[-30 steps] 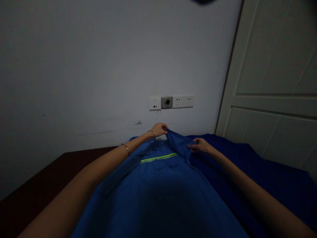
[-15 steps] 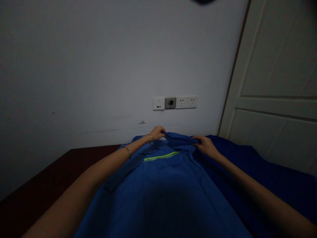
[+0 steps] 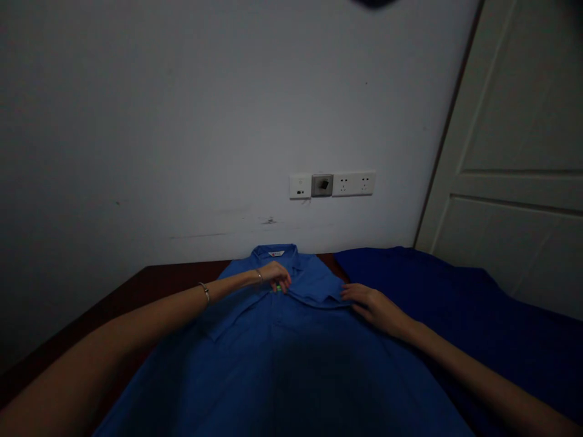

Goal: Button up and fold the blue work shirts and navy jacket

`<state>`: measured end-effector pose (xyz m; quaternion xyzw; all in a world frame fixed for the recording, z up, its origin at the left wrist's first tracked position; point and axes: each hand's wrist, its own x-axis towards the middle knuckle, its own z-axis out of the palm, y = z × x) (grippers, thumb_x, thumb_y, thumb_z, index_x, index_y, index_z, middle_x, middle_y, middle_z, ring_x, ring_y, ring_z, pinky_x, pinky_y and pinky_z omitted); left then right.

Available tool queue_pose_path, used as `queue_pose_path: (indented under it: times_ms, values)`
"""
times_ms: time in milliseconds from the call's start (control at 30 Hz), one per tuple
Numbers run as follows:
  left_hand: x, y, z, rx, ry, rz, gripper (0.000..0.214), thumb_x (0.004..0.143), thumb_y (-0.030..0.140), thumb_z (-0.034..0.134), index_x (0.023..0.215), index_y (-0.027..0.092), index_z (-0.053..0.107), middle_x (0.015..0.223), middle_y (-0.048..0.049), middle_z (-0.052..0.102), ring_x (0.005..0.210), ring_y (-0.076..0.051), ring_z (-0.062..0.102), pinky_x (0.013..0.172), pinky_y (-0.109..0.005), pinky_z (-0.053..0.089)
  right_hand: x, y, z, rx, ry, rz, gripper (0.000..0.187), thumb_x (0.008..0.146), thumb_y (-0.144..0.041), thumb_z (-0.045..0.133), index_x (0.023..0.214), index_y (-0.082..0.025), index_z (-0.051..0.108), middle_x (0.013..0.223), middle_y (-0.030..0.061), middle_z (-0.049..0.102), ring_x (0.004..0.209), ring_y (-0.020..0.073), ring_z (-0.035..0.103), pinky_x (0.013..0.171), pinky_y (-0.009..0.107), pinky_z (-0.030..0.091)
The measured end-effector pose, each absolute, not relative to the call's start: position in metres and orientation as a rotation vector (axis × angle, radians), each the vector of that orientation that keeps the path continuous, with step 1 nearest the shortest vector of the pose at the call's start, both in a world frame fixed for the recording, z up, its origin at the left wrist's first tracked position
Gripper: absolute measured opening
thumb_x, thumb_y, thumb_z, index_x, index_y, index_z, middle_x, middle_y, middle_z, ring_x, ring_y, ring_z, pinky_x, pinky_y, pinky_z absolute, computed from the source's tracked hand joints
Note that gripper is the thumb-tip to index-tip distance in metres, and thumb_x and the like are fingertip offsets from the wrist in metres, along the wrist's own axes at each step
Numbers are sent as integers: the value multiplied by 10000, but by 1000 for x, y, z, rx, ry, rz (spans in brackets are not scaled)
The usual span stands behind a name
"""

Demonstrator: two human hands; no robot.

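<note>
A blue work shirt lies spread on a dark wooden table, collar toward the wall. A sleeve or flap is folded across its chest. My left hand pinches the folded edge near a small sliver of green reflective stripe, fingers curled. My right hand presses on the right end of the same fold with fingers close together, gripping the cloth edge. Two thin bracelets sit on my left forearm.
Darker blue cloth lies heaped to the right of the shirt. A white wall with a row of sockets stands behind the table. A white panelled door is at the right.
Both hands have pulled the lifted flap from the collar end toward me and laid it flat over the chest. It covers most of the green stripe, and the collar label is uncovered.
</note>
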<state>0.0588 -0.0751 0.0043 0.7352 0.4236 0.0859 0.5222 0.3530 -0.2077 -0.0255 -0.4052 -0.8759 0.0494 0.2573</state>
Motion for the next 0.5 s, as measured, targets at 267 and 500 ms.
queue_pose_path:
  times_ms: [267,500]
  values:
    - [59,-93,-9,1741,1353,49,277,745,310,572,554,110,544,541,-53,587,489,-136,546,441,-233,398,330,-214,-40,-1066,-2509,79,292,783,-98,459,1020,-168,615,1102,89,613,1086,199,521,930,376,416]
    - [68,-96,-1,1871,1453,-49,346,671,420,628,497,127,565,450,-32,514,374,-105,414,382,-233,302,331,-219,-38,-1149,-2523,-46,294,787,-81,433,1019,-169,591,920,79,648,891,184,588,793,334,467]
